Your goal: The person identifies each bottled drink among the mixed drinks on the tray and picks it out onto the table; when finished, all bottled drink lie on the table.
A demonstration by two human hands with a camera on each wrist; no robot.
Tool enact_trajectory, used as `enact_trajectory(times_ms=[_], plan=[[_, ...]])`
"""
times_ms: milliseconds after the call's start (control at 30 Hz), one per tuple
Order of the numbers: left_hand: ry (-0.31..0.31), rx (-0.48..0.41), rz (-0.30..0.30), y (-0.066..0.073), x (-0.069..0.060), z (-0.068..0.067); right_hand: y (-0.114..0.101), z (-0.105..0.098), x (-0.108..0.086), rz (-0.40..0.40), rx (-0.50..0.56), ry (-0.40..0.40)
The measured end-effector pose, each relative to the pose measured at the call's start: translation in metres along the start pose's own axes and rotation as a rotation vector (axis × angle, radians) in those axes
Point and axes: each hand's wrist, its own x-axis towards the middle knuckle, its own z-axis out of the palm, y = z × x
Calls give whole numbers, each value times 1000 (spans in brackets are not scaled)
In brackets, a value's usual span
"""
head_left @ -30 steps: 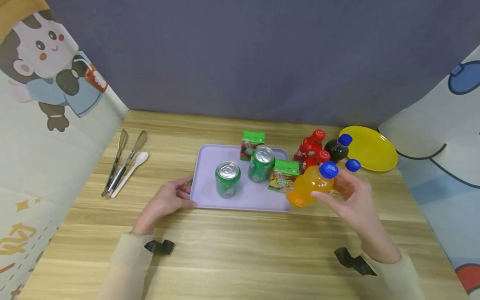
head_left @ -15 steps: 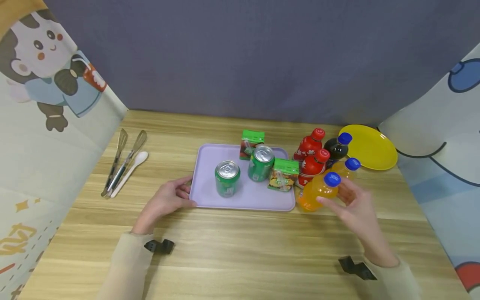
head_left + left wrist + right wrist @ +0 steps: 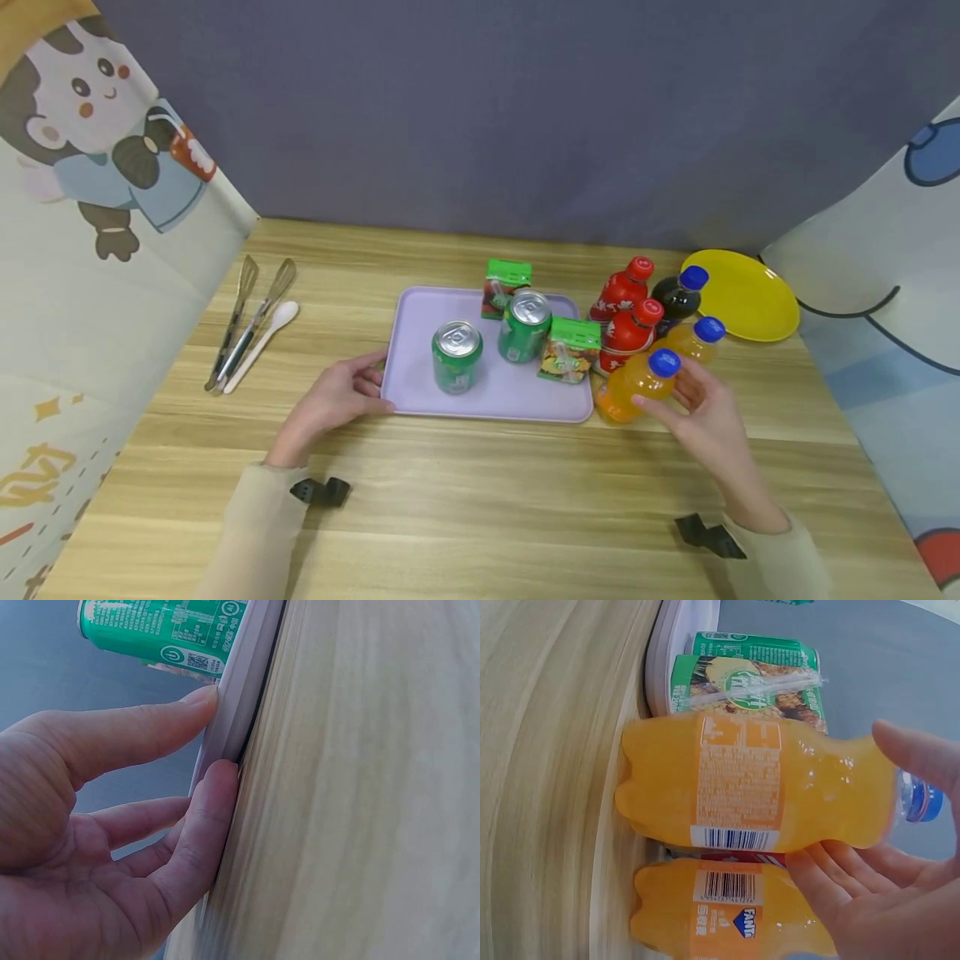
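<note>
My left hand (image 3: 341, 398) holds the lavender tray (image 3: 487, 404) at its left front corner, thumb on the rim and fingers against the outer side. On the tray stand two green soda cans (image 3: 456, 367), a juice box (image 3: 568, 358) at the right, and another juice box (image 3: 506, 292) at the back. Just right of the tray, a Fanta bottle (image 3: 742, 784) with a blue cap stands on the table. My right hand (image 3: 708, 417) has its thumb and fingers around that bottle's upper part. A second Fanta bottle (image 3: 727, 907) is close beside it.
Behind the Fanta bottles stand two red-labelled bottles (image 3: 625, 337) and a dark cola bottle (image 3: 675, 298). At the back right lies a yellow plate (image 3: 750, 300). Two metal whisks (image 3: 251, 325) and a white spoon (image 3: 262, 346) lie on the left.
My right hand has lowered the Fanta bottle and shifted it slightly right, from over the tray's corner to the table. The bottle went from tilted to more upright. The left hand has stayed put.
</note>
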Motion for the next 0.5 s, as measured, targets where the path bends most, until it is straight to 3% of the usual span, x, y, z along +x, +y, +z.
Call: enact_trajectory(times_ms=[300, 433, 500], plan=[[4, 5, -11, 0, -3, -3, 0, 0, -1, -53, -6, -22], [2, 5, -6, 0, -3, -3, -1, 0, -2, -98, -44, 69], [-1, 6, -7, 0, -3, -2, -1, -2, -2, -122, -15, 133]])
